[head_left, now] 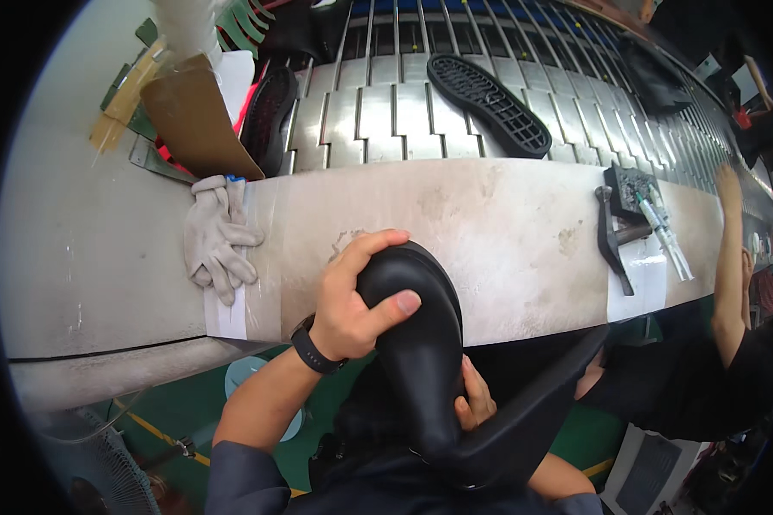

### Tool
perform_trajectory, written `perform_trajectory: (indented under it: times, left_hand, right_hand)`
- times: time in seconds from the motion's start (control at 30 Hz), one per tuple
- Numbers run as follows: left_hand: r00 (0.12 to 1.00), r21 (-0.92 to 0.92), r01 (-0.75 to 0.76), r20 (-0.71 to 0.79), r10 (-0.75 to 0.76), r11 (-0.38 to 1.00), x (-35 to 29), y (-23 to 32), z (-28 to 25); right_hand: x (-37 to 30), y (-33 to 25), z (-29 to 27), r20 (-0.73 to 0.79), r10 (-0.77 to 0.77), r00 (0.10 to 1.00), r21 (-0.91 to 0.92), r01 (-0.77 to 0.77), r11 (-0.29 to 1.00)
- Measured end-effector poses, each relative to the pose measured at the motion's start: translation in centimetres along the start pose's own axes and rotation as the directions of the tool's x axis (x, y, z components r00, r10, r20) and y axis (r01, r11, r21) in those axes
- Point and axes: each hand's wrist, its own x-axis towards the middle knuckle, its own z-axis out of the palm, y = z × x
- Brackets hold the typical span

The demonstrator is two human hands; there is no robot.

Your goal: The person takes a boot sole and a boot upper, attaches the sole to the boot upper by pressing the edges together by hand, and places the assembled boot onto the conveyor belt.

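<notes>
A smooth black boot [425, 369] is held in front of my body, its toe pointing up over the near edge of the worktable [507, 232]. My left hand [352, 305] wraps round the toe, thumb on top and fingers on the far side. Against the boot's right side, lower down, my right hand [477, 399] shows only some fingers; the rest is hidden behind the boot. The wide black shaft spreads to the right across my lap. A dark rim runs along the right edge of the toe.
Grey work gloves [219, 236] lie left. A hammer [608, 245], syringes [666, 236] and a black block [631, 189] are right. Black soles [489, 107] rest on the metal slat conveyor [386, 120]. Cardboard [197, 112] stands far left; another person's arm [730, 257] is right.
</notes>
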Motion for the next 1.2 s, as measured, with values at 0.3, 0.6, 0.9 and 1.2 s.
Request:
perform_trajectory:
  times: [0.3, 0.6, 0.9, 1.2]
  left_hand:
    - [0.939, -0.196, 0.333, -0.015, -0.343, 0.922, 0.5, 0.1, 1.7]
    - [0.967, 0.219, 0.182, -0.219, -0.133, 0.959, -5.4, -0.8, 0.7]
    - [0.947, 0.562, -0.241, -0.041, 0.318, 0.791, -4.3, -1.7, 1.5]
    - [0.949, 0.604, -0.253, 0.005, 0.314, 0.755, -4.1, -2.8, 1.7]
  right_hand:
    - [12.6, -12.3, -16.7, -0.069, 0.488, 0.87, 0.205, -0.466, 0.861]
    - [32.1, -8.8, -29.2, -0.422, 0.198, 0.885, 0.195, -0.124, 0.973]
    - [48.3, 11.0, -30.4, -0.561, 0.309, 0.768, -0.139, -0.455, 0.88]
    - [42.7, 30.3, -24.7, -0.707, 0.608, 0.36, 0.192, -0.73, 0.656]
